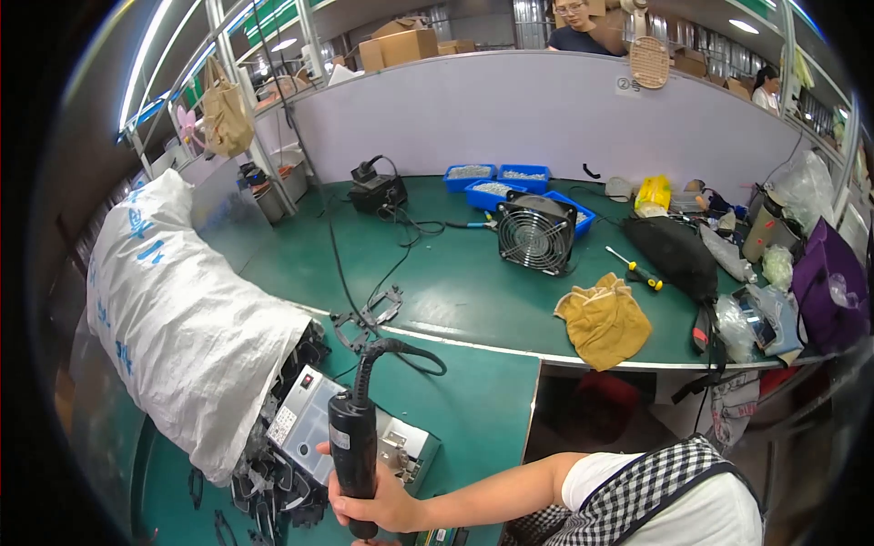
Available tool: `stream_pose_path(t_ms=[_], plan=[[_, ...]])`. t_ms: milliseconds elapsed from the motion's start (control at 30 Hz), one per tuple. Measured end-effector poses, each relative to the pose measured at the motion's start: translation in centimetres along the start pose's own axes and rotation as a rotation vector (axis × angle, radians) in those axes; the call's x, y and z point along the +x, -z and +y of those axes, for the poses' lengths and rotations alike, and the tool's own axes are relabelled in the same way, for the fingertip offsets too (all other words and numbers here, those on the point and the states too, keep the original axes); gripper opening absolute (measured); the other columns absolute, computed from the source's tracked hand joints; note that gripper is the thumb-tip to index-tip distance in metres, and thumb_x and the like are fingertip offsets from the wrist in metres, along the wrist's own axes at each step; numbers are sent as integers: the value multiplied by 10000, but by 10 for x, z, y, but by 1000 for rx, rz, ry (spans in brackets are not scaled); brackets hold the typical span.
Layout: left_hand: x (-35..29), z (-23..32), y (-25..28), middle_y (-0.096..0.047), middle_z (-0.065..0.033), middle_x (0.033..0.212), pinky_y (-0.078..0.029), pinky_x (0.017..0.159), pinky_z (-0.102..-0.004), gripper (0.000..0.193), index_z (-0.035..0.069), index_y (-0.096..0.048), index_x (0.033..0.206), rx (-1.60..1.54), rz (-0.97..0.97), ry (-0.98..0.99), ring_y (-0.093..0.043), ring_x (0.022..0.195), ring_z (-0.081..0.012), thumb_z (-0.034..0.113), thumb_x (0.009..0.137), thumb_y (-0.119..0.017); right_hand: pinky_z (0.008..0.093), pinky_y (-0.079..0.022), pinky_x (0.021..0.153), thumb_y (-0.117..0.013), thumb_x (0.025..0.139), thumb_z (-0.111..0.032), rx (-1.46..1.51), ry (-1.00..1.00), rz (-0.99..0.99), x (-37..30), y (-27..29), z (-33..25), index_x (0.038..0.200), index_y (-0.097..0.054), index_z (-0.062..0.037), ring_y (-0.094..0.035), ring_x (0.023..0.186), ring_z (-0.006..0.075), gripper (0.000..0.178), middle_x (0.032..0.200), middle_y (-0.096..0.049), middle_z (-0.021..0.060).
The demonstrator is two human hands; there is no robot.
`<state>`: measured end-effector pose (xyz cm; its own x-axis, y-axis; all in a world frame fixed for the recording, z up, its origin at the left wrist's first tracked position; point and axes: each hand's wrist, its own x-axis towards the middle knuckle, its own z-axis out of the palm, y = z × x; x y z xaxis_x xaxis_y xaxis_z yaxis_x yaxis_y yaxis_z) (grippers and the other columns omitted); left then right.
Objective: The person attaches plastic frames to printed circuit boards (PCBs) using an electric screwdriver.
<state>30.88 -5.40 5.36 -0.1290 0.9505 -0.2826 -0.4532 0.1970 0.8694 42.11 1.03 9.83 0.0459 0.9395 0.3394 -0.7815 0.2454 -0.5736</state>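
Note:
My right hand (387,503) is wrapped around a black electric screwdriver (353,446), held upright with its tip down. A thick black cord (361,373) leaves the tool's top. A sliver of skin at the lower picture edge, below the tip, seems to be my left hand (375,542); its fingers are cut off, and what it touches is hidden. Behind the tool stands a grey box-shaped machine (305,420) with a red switch and a metal mechanism, perhaps a screw feeder. Black plastic parts (264,491) spill from a big white woven sack (182,318) on the left.
Black frame-like parts (369,314) lie behind the machine. Farther back are a black power unit (378,189), blue trays of small pieces (469,173), a fan (535,235), yellow gloves (605,318) and a screwdriver (637,269). Bags crowd the right. A person (583,32) is beyond the partition (510,109).

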Motion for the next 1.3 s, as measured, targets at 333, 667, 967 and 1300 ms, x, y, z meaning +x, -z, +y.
stream_pose_path(t_ms=[333, 667, 967, 1300], plan=[[-3, 4, 0, -454, 10, 698, -330, 491, -166, 157, 76, -450, 843, 190, 2, -5, -404, 568, -58, 219, 900, -483, 227, -416, 557, -591, 795, -120, 43, 50, 12, 0, 1, 12, 1335, -244, -54, -493, 584, 85, 645, 743, -486, 14], [2, 4, 3, -466, 5, 716, -335, 501, -179, 292, 77, -475, 863, 232, -66, -32, -407, 580, -66, 368, 897, -479, 217, -400, 548, -594, 800, -145, 25, 33, 29, 2, -1, 9, 1345, -237, -50, -486, 567, 76, 659, 708, -480, 5], [6, -5, 16, -469, 1, 756, -381, 594, -240, 319, 79, -471, 872, 123, -56, -22, -433, 653, -105, 397, 882, -495, 285, -448, 442, -639, 745, -87, 19, 101, 134, -1, -4, 2, 975, -451, -12, -550, 482, 146, 307, 629, -554, 71], [18, -8, 6, -453, 5, 745, -380, 605, -260, 316, 83, -460, 849, 85, -136, -37, -422, 653, -111, 395, 880, -492, 288, -450, 455, -635, 751, -89, 19, 89, 106, 2, -3, 1, 1008, -420, -21, -547, 481, 146, 341, 631, -557, 70]])
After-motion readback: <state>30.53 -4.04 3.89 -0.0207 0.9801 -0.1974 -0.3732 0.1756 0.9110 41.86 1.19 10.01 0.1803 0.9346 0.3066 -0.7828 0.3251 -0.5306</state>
